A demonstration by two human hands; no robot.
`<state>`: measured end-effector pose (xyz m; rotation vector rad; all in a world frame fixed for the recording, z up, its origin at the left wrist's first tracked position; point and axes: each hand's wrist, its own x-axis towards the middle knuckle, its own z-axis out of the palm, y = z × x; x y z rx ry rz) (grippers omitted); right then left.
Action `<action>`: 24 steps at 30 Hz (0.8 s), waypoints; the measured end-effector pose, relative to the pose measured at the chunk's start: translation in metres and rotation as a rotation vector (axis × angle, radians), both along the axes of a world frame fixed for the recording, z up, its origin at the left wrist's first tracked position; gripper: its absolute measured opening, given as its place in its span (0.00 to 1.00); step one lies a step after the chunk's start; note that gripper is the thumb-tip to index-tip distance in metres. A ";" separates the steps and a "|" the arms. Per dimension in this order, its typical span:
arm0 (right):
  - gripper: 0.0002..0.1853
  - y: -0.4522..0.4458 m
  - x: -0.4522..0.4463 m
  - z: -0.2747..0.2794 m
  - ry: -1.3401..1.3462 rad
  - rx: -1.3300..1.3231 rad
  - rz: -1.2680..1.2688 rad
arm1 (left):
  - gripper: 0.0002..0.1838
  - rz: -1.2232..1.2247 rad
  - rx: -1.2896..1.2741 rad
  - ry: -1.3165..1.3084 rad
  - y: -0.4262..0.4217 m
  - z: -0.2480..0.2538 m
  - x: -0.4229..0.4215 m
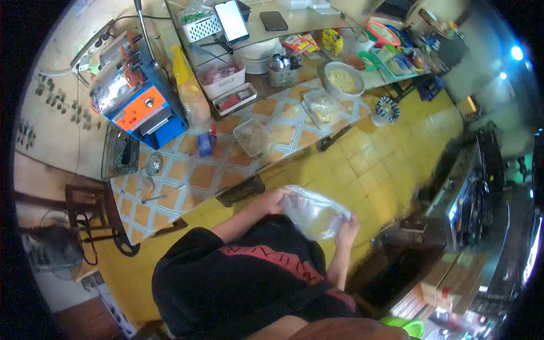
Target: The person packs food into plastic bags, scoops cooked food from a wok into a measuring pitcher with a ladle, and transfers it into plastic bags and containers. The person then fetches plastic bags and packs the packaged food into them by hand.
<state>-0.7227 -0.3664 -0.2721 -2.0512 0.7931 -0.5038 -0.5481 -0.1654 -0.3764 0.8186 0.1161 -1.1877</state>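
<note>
A clear plastic bag (313,214) is stretched between my two hands, in front of my body and above the yellow tiled floor. My left hand (276,201) grips its upper left edge with closed fingers. On the opposite side, my right hand (347,228) pinches the right edge. The bag looks thin and see-through; whether anything is inside it I cannot tell. Closest on the tiled-pattern table (204,177) are a clear container (253,137) and another clear container with pale food (323,110).
An orange and blue sealing machine (144,107) stands at the table's left end. A large bowl of pale food (344,81) sits at the right end. Plates (256,59), a lit phone (231,21) and white baskets line the back. Cardboard boxes (453,280) stand at lower right.
</note>
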 end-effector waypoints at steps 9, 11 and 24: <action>0.13 -0.112 0.095 -0.051 -0.329 1.710 -0.045 | 0.12 0.491 -0.340 0.398 -0.031 0.085 0.033; 0.15 -0.146 0.114 -0.062 -0.337 1.758 0.081 | 0.15 0.466 -0.150 -0.063 -0.034 0.142 0.046; 0.26 -0.117 0.316 0.054 0.177 0.159 0.847 | 0.33 0.255 1.334 -1.297 -0.062 0.090 0.134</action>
